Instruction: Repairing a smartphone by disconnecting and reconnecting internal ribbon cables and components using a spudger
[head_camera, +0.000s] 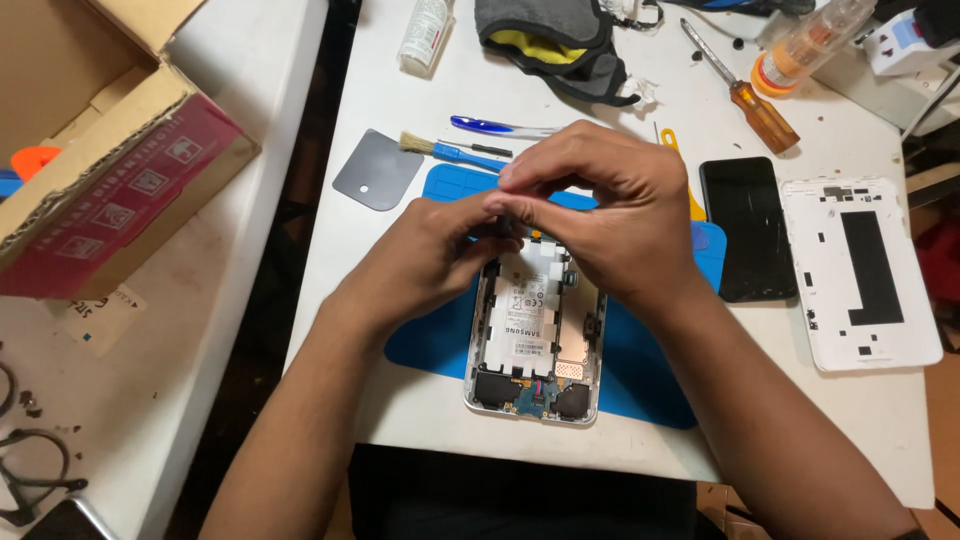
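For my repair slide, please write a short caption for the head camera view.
Both hands, left hand and right hand, meet fingertip to fingertip over an opened tablet on a blue mat.

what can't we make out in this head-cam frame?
- Head view: whatever the left hand and right hand pinch; the fingertips cover it.
- Upper end of the opened tablet: behind both hands.
- Cardboard box: cut by the left edge.
- Bottle: top cut by the frame edge.
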